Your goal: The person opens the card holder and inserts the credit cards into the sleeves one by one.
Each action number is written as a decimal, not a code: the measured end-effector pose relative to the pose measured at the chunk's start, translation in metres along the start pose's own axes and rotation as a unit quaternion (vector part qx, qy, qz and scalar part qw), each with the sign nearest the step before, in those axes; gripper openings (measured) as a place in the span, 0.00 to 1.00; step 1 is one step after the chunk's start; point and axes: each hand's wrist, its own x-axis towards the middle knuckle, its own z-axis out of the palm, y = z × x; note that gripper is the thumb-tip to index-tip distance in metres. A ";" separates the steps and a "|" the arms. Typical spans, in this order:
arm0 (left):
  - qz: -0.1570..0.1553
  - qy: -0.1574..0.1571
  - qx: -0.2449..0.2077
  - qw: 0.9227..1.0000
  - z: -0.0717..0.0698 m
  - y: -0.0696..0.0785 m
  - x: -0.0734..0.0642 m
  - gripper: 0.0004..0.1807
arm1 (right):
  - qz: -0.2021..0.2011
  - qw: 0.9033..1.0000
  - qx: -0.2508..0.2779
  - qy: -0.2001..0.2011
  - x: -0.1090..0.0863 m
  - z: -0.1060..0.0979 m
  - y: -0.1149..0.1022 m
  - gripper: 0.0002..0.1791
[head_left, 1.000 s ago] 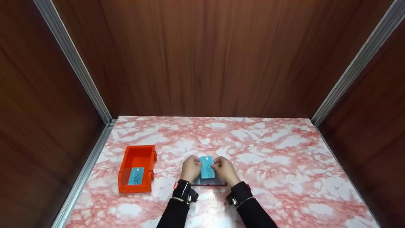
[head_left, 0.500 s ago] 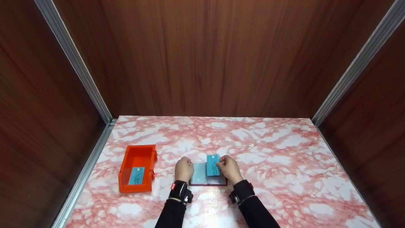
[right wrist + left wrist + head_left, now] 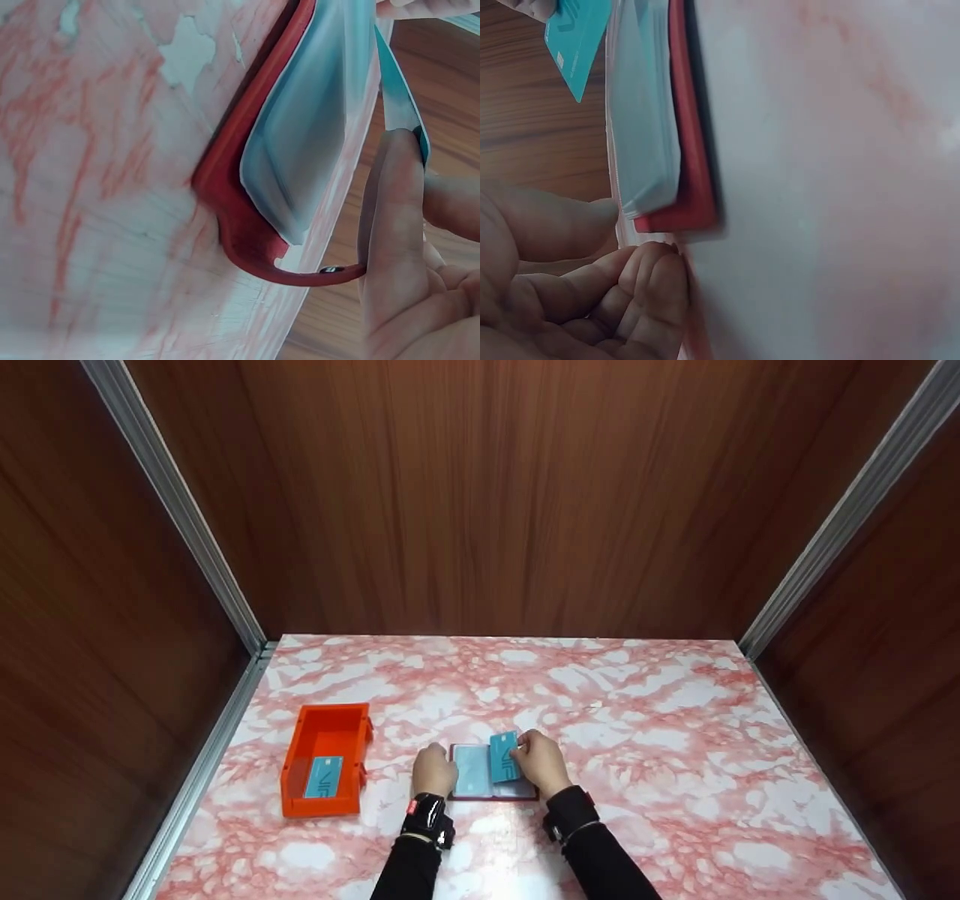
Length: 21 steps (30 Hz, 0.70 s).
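Observation:
My right hand [image 3: 545, 763] pinches a blue VIP card [image 3: 504, 757] by its right edge, between thumb and fingers. The card is tilted over the right half of an opened red card holder [image 3: 472, 798], whose clear plastic sleeves [image 3: 641, 112] show in both wrist views. In the right wrist view, the holder's red strap [image 3: 311, 279] with a metal snap reaches my right fingers. My left hand [image 3: 434, 772] is at the holder's left edge, its fingers loosely curled and its thumb apart from them; nothing shows between them in the left wrist view.
An orange bin [image 3: 292, 802] stands on the left of the table, with another blue VIP card [image 3: 324, 777] inside. The red-and-white marbled table [image 3: 660, 750] is enclosed by brown wood-grain panels [image 3: 480, 502] and metal corner posts [image 3: 180, 502].
The left hand has let go of the card and moved left and down to the holder's left edge. The right hand has carried the card rightward, then tilted and lowered it slightly.

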 end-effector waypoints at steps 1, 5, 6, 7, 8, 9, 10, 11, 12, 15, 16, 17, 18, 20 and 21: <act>0.002 -0.001 0.001 1.000 0.000 -0.001 0.000 0.06 | 0.000 1.000 -0.002 -0.001 0.000 0.000 0.000 0.08; 0.001 -0.012 0.000 1.000 0.001 -0.003 -0.001 0.08 | -0.011 1.000 -0.010 -0.004 0.000 0.002 0.000 0.09; -0.001 -0.015 0.001 1.000 0.001 -0.003 -0.001 0.09 | -0.013 1.000 -0.012 -0.006 0.000 0.002 0.000 0.09; -0.004 -0.018 0.001 1.000 0.001 -0.003 -0.001 0.09 | -0.011 1.000 -0.014 -0.008 0.000 0.003 0.000 0.08; -0.008 -0.023 0.000 1.000 0.001 -0.003 -0.001 0.10 | -0.012 1.000 -0.016 -0.009 0.000 0.003 0.000 0.08; -0.013 -0.027 -0.002 1.000 0.001 -0.003 0.000 0.11 | -0.011 1.000 -0.018 -0.012 0.000 0.003 -0.001 0.08; -0.016 -0.030 -0.004 0.999 0.001 -0.003 0.000 0.12 | -0.010 1.000 -0.020 -0.015 0.000 0.003 -0.001 0.08; -0.019 -0.033 -0.005 0.999 0.001 -0.003 0.000 0.12 | -0.008 1.000 -0.020 -0.019 -0.001 0.003 -0.001 0.08; -0.021 -0.035 -0.006 0.999 0.001 -0.003 -0.001 0.12 | -0.007 1.000 -0.021 -0.022 -0.001 0.004 -0.002 0.08; -0.020 -0.035 -0.008 0.999 0.002 -0.003 -0.001 0.13 | -0.008 0.999 -0.023 -0.030 -0.002 0.004 -0.002 0.09; -0.019 -0.035 -0.008 0.999 0.002 -0.003 -0.001 0.13 | -0.007 0.999 -0.024 -0.032 -0.002 0.005 -0.003 0.09; -0.017 -0.033 -0.006 0.999 0.002 -0.003 -0.001 0.12 | -0.008 0.999 -0.024 -0.032 -0.002 0.005 -0.003 0.09; -0.016 -0.033 -0.006 0.999 0.002 -0.004 -0.001 0.12 | -0.012 0.999 -0.027 -0.031 -0.001 0.005 -0.003 0.09; -0.013 -0.030 -0.006 0.999 0.003 -0.004 -0.001 0.12 | -0.014 0.999 -0.029 -0.030 -0.001 0.006 -0.003 0.09; -0.013 -0.029 -0.006 0.999 0.003 -0.004 -0.001 0.11 | -0.015 0.999 -0.030 -0.029 -0.001 0.007 -0.003 0.08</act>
